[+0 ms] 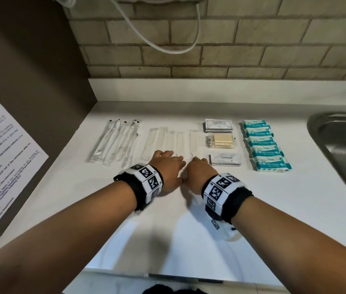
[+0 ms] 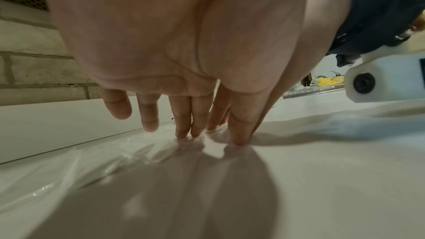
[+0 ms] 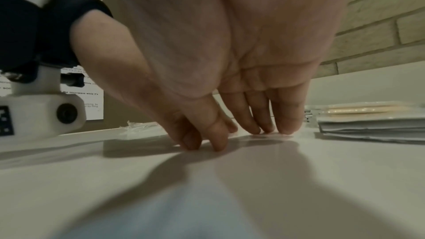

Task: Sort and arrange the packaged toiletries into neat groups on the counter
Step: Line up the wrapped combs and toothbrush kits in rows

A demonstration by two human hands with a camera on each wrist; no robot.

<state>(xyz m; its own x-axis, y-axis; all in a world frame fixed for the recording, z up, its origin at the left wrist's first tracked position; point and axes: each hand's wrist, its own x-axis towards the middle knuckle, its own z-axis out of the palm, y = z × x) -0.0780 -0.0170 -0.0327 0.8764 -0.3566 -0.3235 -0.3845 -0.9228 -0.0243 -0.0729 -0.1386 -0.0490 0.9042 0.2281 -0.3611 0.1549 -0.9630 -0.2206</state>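
Note:
Sorted toiletries lie in rows on the white counter (image 1: pixel 189 219). From left come clear-wrapped toothbrushes (image 1: pixel 117 141), clear-wrapped combs (image 1: pixel 168 139), shampoo sachets (image 1: pixel 218 125), yellow-filled packets (image 1: pixel 221 141), toothpaste sachets (image 1: pixel 225 160) and teal wipe packs (image 1: pixel 266 145). My left hand (image 1: pixel 168 165) and right hand (image 1: pixel 198 169) lie side by side, palms down, at the near ends of the combs. In the left wrist view my straight fingers (image 2: pixel 186 124) press on the clear wrapping (image 2: pixel 128 148). The right hand's fingers (image 3: pixel 287 121) touch down flat, thumbs close together. Neither hand holds anything.
A steel sink (image 1: pixel 341 145) is sunk into the counter at the right. A brown cabinet side (image 1: pixel 40 81) with a printed notice (image 1: pixel 2 158) stands at the left. A white cable (image 1: pixel 168 45) hangs on the brick wall behind.

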